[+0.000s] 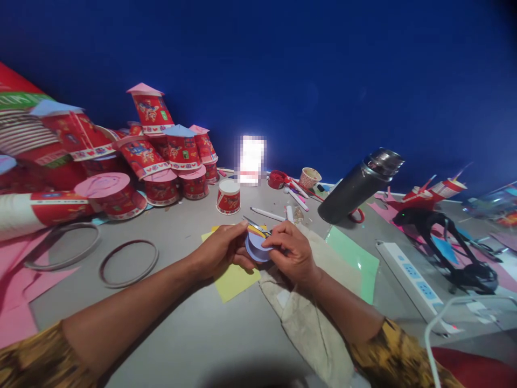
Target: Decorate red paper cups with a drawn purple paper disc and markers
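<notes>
A lavender-blue piece of paper with a curved edge [257,249] is between my hands above the grey table. My left hand [226,245] is closed on its left side, thumb on top and fingers underneath. My right hand [293,250] is closed around the handle end of small scissors [252,223], its fingertips at the paper's right edge. The blades point up and left over the paper, beside a narrow yellow part. Under my hands lie yellow paper sheets [236,283] and a beige cloth [311,323].
Red paper cups with paper tops [183,151] are stacked at left, near two grey rings [129,263]. A single cup [228,196] stands ahead, by a marker [266,214]. To the right are a dark flask [355,188], green paper [355,264] and a power strip [416,285].
</notes>
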Action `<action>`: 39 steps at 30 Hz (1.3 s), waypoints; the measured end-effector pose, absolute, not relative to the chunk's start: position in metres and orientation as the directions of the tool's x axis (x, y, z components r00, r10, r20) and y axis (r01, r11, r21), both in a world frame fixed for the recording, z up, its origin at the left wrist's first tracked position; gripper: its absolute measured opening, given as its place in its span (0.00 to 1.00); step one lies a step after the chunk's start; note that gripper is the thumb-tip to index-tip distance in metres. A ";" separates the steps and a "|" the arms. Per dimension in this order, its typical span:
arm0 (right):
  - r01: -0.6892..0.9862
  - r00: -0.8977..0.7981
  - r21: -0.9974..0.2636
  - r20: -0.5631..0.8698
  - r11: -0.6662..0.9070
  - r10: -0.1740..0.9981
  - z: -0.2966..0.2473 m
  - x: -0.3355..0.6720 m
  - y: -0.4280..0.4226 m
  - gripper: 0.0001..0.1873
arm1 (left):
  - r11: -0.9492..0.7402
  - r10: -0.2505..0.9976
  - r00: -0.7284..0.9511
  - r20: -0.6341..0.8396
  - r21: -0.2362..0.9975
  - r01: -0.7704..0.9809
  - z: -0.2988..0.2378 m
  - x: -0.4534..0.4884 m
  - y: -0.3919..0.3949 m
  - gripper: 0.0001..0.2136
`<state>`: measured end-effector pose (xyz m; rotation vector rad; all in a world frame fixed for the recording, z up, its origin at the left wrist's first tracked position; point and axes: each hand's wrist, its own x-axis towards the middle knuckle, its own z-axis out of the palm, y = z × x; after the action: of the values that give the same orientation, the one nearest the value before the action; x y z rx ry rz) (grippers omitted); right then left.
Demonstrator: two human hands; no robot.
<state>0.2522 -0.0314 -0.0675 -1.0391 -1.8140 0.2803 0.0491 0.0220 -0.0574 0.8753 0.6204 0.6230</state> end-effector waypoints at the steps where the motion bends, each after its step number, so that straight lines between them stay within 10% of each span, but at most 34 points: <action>1: 0.533 -0.175 -0.573 0.645 0.622 0.744 -0.067 0.253 -0.032 0.13 | 0.493 0.711 0.665 -0.230 0.837 -0.238 -0.056 0.049 0.021 0.25; 8: 0.544 -0.335 -0.434 0.672 0.718 0.661 -0.066 0.254 -0.030 0.09 | 0.489 0.740 0.620 -0.259 0.841 -0.233 -0.055 0.051 0.018 0.17; 17: 0.426 -0.357 -0.654 0.514 0.626 0.780 -0.056 0.257 -0.031 0.14 | 0.459 0.786 0.554 -0.275 0.860 -0.224 -0.059 0.053 0.021 0.12; 23: 0.440 -0.187 -0.848 0.237 0.296 0.954 -0.054 0.255 -0.030 0.14 | 0.400 0.811 0.512 -0.284 0.907 -0.131 -0.053 0.052 0.019 0.13; 39: 0.468 -0.109 -0.871 0.114 0.152 0.987 -0.060 0.253 -0.025 0.10 | 0.312 0.804 0.521 -0.286 0.949 0.040 -0.049 0.051 0.018 0.19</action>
<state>0.2527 -0.0255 -0.0599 -1.4114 -1.6870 0.8843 0.0509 0.0183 -0.0493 1.1567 0.9047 0.6069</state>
